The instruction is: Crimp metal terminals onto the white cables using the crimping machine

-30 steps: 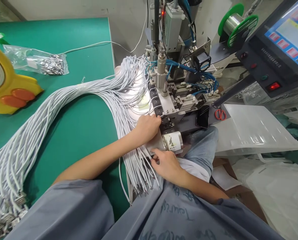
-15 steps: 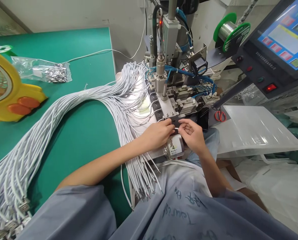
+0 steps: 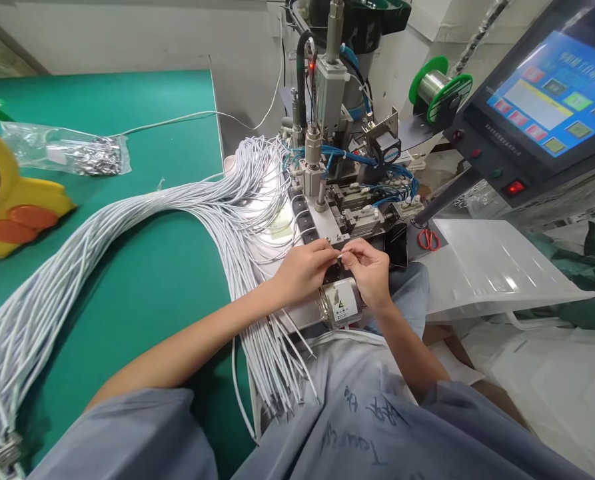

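My left hand (image 3: 302, 270) is pinched on a white cable, of which a short end (image 3: 340, 257) shows between my two hands. Close on its right, my right hand (image 3: 370, 272) has its fingers closed on the same end, the fingertips nearly touching those of the left. Both hands are at the front edge of a metal machine (image 3: 327, 220). A thick bundle of white cables (image 3: 142, 203) runs from the left across to the machine, and loose ends hang beside my left forearm. Just below my hands sits a small container with a white label (image 3: 342, 301).
A green table (image 3: 177, 267) fills the left, with a yellow fan (image 3: 22, 207) and a plastic bag of metal parts (image 3: 97, 155). To the right are a touch screen (image 3: 552, 93), a wire spool (image 3: 433, 87), red scissors (image 3: 428, 239) and a translucent sheet (image 3: 492, 267).
My right hand has moved closer to my left, and its fingers have closed in on the cable end. The whole view has shifted slightly, and a button on the screen is now green.
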Motion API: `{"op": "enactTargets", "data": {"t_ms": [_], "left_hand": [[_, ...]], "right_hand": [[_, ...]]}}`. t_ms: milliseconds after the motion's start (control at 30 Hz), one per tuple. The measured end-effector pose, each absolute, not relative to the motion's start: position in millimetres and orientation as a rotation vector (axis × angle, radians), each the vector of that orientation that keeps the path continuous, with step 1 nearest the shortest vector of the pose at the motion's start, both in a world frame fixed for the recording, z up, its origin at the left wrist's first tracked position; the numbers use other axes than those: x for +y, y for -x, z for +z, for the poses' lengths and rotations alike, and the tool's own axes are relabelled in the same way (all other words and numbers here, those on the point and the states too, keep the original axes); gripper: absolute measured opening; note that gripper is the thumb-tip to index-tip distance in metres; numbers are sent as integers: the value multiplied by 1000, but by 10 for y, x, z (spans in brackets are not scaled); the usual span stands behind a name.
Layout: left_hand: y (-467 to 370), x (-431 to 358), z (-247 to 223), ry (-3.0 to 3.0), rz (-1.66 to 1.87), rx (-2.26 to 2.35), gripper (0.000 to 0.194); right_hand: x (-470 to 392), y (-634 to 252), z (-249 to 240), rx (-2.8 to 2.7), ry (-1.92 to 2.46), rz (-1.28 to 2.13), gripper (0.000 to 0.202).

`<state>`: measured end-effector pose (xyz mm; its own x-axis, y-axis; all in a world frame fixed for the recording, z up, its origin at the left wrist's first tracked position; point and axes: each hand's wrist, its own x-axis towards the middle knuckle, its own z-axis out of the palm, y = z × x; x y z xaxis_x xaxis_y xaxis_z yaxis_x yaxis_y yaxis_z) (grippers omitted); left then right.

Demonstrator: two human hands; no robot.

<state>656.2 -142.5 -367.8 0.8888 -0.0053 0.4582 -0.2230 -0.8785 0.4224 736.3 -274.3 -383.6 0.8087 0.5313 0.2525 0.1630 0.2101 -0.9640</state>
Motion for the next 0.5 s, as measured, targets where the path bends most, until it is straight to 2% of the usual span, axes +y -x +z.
{"op": "enactTargets", "data": {"t_ms": [333,500], "left_hand": [[-6565,-1407,-3685,-2806,900,-228,25],[-6571,-1399,-3728,-2538,804,-171,20]], "right_hand": [[-2865,-7526,-3709,-671,1660,348,15],[-2765,-7441,-3839,-573,1452,276,11]]}}
